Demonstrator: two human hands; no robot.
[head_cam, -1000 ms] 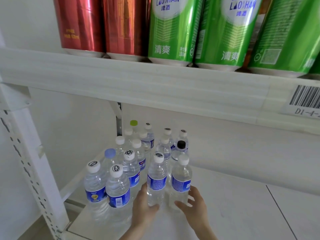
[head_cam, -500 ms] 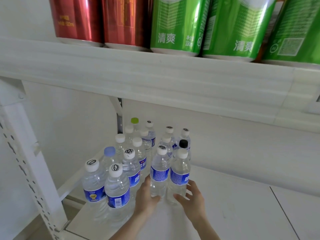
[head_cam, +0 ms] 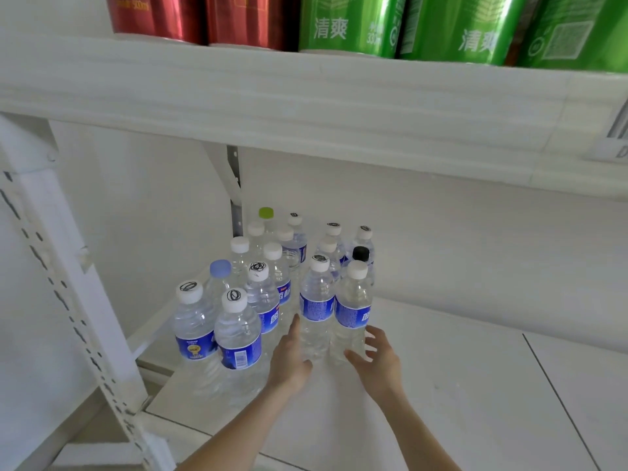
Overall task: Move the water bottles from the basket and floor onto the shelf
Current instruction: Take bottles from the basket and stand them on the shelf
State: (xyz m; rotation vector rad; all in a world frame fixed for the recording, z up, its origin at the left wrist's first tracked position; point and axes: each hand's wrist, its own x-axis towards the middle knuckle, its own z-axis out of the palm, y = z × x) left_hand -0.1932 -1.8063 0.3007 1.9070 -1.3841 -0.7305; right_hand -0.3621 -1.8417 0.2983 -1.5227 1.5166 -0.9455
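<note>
Your left hand (head_cam: 291, 360) rests flat against the lower left side of a white-capped water bottle (head_cam: 316, 312) with a scribbled ring on its cap, fingers loose rather than wrapped around it. Your right hand (head_cam: 375, 360) is spread and released, its fingertips (head_cam: 353, 355) just touching the base of the neighbouring plain-capped bottle (head_cam: 352, 314). Those two bottles stand upright and pressed side by side on the white shelf (head_cam: 458, 385), at the front of a cluster of other water bottles (head_cam: 261, 266) that runs back toward the rear wall. Two more marked-cap bottles (head_cam: 217, 338) stand nearest you on the left, beside the perforated white upright (head_cam: 73, 294). Among the caps farther back you can pick out a pale blue one (head_cam: 220, 267), a black one (head_cam: 361, 253) and a green one (head_cam: 266, 212). Above, the upper shelf board (head_cam: 306, 107) carries red cans (head_cam: 204, 15) and green cans (head_cam: 441, 25).
</note>
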